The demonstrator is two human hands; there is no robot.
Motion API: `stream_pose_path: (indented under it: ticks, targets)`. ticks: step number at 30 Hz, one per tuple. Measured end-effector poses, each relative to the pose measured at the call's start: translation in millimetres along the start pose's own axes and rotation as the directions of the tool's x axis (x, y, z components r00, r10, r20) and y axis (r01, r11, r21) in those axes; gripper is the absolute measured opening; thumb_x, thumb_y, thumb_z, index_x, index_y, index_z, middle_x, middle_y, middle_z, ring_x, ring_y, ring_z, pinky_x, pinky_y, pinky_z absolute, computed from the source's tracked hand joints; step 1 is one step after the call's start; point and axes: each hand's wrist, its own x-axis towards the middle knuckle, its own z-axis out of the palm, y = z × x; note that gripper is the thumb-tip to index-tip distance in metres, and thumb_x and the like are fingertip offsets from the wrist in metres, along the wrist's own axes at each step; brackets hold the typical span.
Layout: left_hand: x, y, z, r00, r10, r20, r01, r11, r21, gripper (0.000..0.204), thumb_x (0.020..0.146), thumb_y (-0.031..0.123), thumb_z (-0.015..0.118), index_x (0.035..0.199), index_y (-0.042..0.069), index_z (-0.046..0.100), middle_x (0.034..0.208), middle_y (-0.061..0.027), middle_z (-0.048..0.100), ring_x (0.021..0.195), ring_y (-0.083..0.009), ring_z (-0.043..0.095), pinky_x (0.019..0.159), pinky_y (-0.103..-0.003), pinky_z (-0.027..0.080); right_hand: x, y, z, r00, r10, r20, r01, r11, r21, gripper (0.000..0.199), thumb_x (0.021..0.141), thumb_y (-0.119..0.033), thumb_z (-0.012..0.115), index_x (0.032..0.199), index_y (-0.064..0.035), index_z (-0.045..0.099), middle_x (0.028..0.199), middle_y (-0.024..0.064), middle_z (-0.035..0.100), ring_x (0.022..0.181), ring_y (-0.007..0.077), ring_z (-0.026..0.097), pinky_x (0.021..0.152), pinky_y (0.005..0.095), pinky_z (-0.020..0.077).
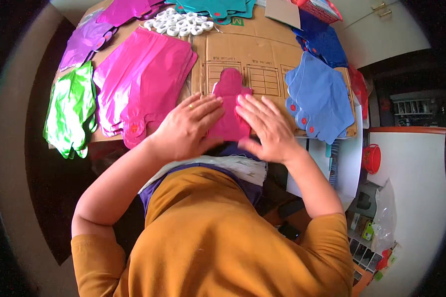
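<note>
Glossy foil balloon (229,106) (matt cardboard (243,47))

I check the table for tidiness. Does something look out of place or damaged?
Nothing looks damaged or spilled. Both hands, left hand and right hand, press flat on a pink foil piece. The pink stack, green stack and blue stack lie loosely fanned on the cardboard.

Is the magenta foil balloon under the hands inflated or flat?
Flat: the magenta foil balloon lies pressed against the cardboard under the left hand and right hand.

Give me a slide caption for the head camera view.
Both hands press a flat pink foil balloon onto cardboard among colourful foil stacks.
</note>
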Motion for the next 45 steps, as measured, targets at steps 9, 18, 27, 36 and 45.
stream_pose_path:
  ticks: [9, 18, 27, 36, 45]
  targets:
    - [-22, 2, 16, 0.967, 0.214, -0.136, -0.196, 0.971, 0.135, 0.037, 0.083, 0.013, 0.064, 0.118, 0.003, 0.067, 0.125, -0.013, 0.067, 0.115, -0.026, 0.065, 0.093, -0.041, 0.051, -22, -4, 23, 0.937, -0.251, -0.241, 0.2, 0.955, -0.218, 0.029, 0.095, -0.012, 0.055, 0.12, -0.0024, 0.067, 0.132, 0.0143, 0.067, 0.121, 0.0287, 0.065, 0.096, 0.0409, 0.0528]
    - [-16, 3, 18, 0.973, 0.093, -0.211, -0.081, 0.995, 0.064, 0.036, 0.078, 0.007, 0.07, 0.114, 0.008, 0.07, 0.121, -0.0055, 0.07, 0.11, -0.0222, 0.065, 0.096, -0.041, 0.047, -24, 1, 26, 0.925, -0.25, -0.287, 0.207, 0.963, -0.171, 0.026, 0.092, -0.013, 0.058, 0.114, -0.0027, 0.07, 0.128, 0.0132, 0.068, 0.117, 0.0281, 0.066, 0.095, 0.0409, 0.0538]
    - [-18, 4, 22, 0.97, 0.069, -0.232, -0.035, 0.989, 0.146, 0.03, 0.083, 0.009, 0.068, 0.113, 0.011, 0.068, 0.117, -0.0026, 0.072, 0.109, -0.0195, 0.066, 0.104, -0.047, 0.044, -15, -4, 10, 0.95, -0.161, -0.266, 0.144, 0.986, -0.081, 0.033, 0.083, -0.009, 0.062, 0.115, -0.0023, 0.068, 0.109, 0.0112, 0.066, 0.106, 0.0282, 0.066, 0.09, 0.0428, 0.0505]
    - [-13, 5, 23, 0.968, 0.028, -0.248, 0.006, 0.991, 0.133, 0.026, 0.086, 0.008, 0.065, 0.111, 0.01, 0.065, 0.109, -0.0013, 0.072, 0.104, -0.0176, 0.068, 0.105, -0.047, 0.043, 4, 1, -2, 0.966, -0.159, -0.205, 0.14, 0.985, -0.101, 0.024, 0.081, -0.009, 0.063, 0.104, -0.0045, 0.067, 0.092, 0.0074, 0.063, 0.088, 0.0262, 0.062, 0.083, 0.0402, 0.0477]
    - [-12, 7, 20, 0.961, -0.003, -0.275, 0.041, 0.99, 0.133, 0.023, 0.086, 0.01, 0.066, 0.109, 0.012, 0.065, 0.104, 0.0013, 0.073, 0.099, -0.015, 0.069, 0.108, -0.047, 0.039, 5, -6, -4, 0.956, -0.17, -0.24, 0.132, 0.977, -0.167, 0.023, 0.083, -0.012, 0.06, 0.104, -0.0027, 0.066, 0.087, 0.0068, 0.063, 0.083, 0.0253, 0.062, 0.085, 0.0416, 0.0457]
